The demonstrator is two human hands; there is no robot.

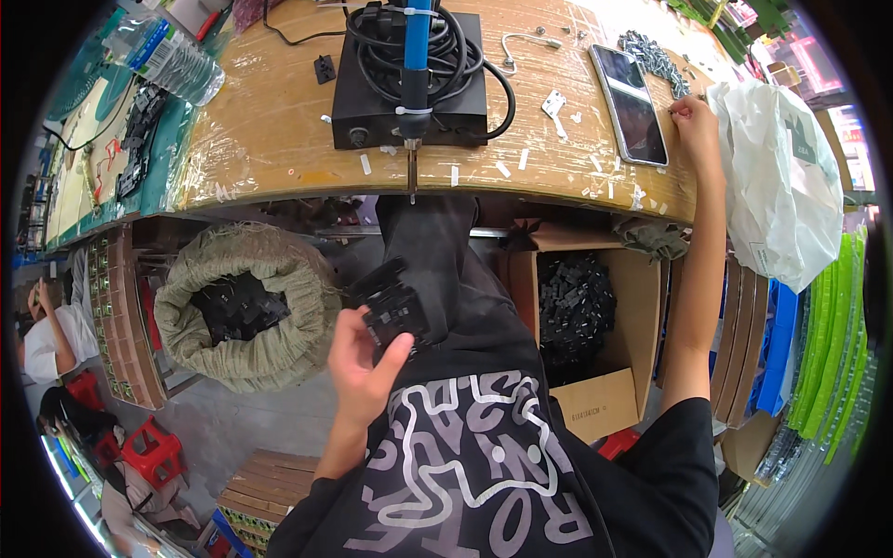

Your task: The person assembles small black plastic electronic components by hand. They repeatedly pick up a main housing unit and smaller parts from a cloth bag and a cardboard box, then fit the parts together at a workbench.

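My left hand (363, 367) grips a flat black plastic part (394, 305) above my lap, thumb on its near side. My right hand (696, 123) reaches to the table's right side, fingertips pinched together at the near end of a pile of small metal pieces (651, 58). Whatever lies between those fingertips is too small to make out. Just left of this hand lies a phone (633, 110). A blue-handled tool with a metal tip (413, 167) points straight down at the table's front edge, in front of a black box-shaped unit (352, 116) topped with coiled cable.
Below the table, a woven sack (177, 312) at left and a cardboard box (644, 344) at right hold black parts. A white plastic bag (781, 191) hangs at the table's right edge. Left stands a water bottle (177, 60). Other people sit far left, near red stools (152, 453).
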